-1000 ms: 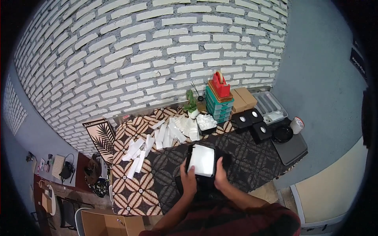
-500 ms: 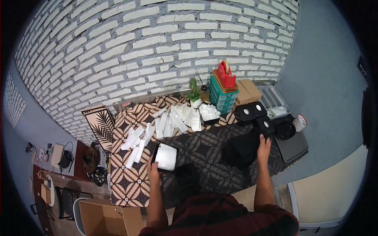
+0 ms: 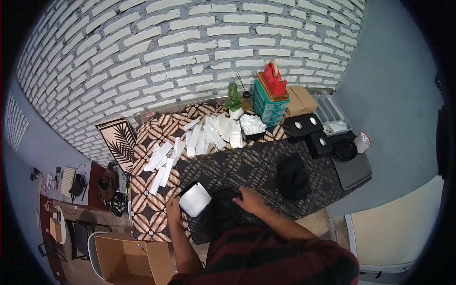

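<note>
Head camera gives me the work from above, with both hands at the near side of the desk (image 3: pixel 154 221). The black box (image 3: pixel 195 200) with a pale, smooth sheet in it sits slightly askew at the near left, where the dark cover meets the patterned cloth. My left grip (image 3: pixel 174 209) is closed on its left side, thumb and fingers together at the edge. The right grip (image 3: pixel 249 200) reaches in from the right, thumb and forefinger apart, at the far edge of a dark piece (image 3: pixel 223 202) just beside the box. Black lies on black there, so I cannot tell whether those fingertips have hold of anything or merely touch it. To do this well, I would let the left fingers hold the box low on its wall, off the pale sheet, so that nothing shifts or creases. I would feel for the dark piece's rim with the right fingertips before pinching, since its outline hardly shows, and draw it level rather than tipping it. The white strips (image 3: pixel 161 159) lie near the box's far side and the black heap (image 3: pixel 292 176) stands well to the right, so I judge short, low moves safest.
</note>
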A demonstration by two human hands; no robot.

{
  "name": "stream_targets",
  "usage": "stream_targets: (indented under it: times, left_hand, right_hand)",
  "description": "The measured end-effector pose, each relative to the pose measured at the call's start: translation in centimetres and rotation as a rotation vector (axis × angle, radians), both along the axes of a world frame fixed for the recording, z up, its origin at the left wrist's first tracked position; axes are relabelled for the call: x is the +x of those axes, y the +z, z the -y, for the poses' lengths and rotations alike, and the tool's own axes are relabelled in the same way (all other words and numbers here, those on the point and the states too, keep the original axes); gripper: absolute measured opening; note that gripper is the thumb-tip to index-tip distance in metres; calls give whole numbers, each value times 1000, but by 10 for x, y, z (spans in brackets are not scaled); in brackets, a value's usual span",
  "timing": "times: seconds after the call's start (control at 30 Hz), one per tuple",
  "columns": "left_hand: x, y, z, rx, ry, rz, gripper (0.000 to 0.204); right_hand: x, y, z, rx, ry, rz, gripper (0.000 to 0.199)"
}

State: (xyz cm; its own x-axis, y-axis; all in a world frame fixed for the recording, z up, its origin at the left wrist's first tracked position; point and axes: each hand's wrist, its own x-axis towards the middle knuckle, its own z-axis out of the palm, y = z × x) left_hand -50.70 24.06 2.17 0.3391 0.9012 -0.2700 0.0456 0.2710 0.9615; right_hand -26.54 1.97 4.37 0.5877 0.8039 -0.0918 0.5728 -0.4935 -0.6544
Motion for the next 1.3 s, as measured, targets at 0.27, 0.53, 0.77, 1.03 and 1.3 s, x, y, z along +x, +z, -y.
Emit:
stream_targets:
  times: [0.27, 0.53, 0.77, 1.03, 1.3]
  left_hand:
    - [-8, 5, 0, 74, -90, -136, 36]
    - [80, -3, 36, 136, -521, -157, 36]
    - [132, -21, 40, 343, -557, -102, 39]
    - [110, -8, 52, 375, -448, 82, 39]
    - [94, -5, 67, 577, -521, 128, 41]
  right_hand:
    - [29, -30, -7, 98, -84, -246, 29]
    - [76, 17, 25, 733, -341, -779, 13]
    - [53, 37, 37, 598, -90, -123, 35]
    - [0, 22, 7, 350, 593, 502, 47]
    - [-8, 10, -1, 261, 603, 533, 43]
